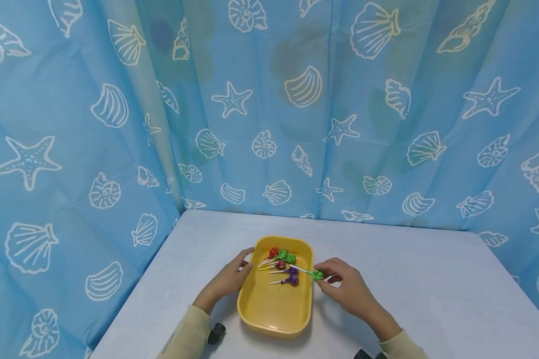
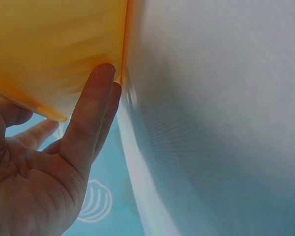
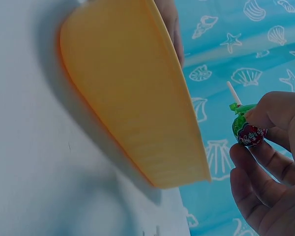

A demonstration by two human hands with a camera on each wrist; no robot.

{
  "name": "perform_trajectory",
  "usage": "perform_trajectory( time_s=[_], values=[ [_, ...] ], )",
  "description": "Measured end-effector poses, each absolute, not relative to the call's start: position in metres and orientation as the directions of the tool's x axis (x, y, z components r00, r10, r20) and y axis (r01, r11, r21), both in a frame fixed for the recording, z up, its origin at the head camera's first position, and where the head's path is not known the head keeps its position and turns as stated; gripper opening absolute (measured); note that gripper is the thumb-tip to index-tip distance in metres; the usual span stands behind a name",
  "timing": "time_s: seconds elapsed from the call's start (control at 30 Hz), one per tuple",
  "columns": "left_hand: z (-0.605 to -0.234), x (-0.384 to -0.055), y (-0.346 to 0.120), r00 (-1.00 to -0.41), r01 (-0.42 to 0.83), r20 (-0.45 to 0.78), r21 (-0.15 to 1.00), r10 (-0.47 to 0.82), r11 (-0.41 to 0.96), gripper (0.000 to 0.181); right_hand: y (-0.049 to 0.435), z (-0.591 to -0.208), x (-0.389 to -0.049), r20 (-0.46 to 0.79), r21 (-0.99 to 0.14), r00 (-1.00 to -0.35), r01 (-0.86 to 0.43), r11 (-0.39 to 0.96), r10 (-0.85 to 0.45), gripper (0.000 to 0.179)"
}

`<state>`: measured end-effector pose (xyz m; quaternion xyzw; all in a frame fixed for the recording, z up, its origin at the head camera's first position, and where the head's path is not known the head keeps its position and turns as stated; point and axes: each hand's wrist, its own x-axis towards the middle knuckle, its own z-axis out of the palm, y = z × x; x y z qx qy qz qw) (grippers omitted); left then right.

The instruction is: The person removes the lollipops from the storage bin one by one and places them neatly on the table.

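- The yellow tray (image 1: 276, 311) sits lengthwise on the white table (image 1: 400, 274), directly before the person, with twelve o'clock its far end; that placing seems chosen so both hands reach its sides easily.
- At the tray's ten o'clock, the left hand (image 1: 228, 280) rests against its side. In the left wrist view the fingers lie fairly straight along the outer wall, not curled round it; this looks like steadying rather than lifting.
- At three o'clock, the right hand (image 1: 348, 286) pinches the wrapped head of a green lollipop (image 1: 317, 275) between thumb and fingertips. Holding the round end, probably the surest grip, leaves the white stick free, aimed roughly at ten o'clock across the tray.
- In the right wrist view this lollipop hangs apart from the tray wall, touching only the hand.
- The other lollipops lie inside, between the tray's centre and twelve o'clock: a red one (image 1: 274, 253), two green ones (image 1: 286, 257), a dark red one (image 1: 281, 265) and two purple ones (image 1: 292, 280). Their visible sticks point toward eight or nine o'clock, perhaps because they were laid with heads alike.
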<state>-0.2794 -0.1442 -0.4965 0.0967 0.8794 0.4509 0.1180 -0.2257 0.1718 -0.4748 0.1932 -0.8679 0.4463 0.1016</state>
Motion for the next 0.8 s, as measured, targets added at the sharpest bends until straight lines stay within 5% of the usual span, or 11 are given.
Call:
perform_trajectory(
  time_s=[0.8],
  values=[
    [-0.496, -0.279, -0.142, -0.958, 0.042, -0.140, 0.793, 0.250, 0.608, 0.052, 0.222, -0.488, -0.210, 0.386, -0.670, -0.907, -0.399, 0.626, -0.165, 0.033]
  ],
)
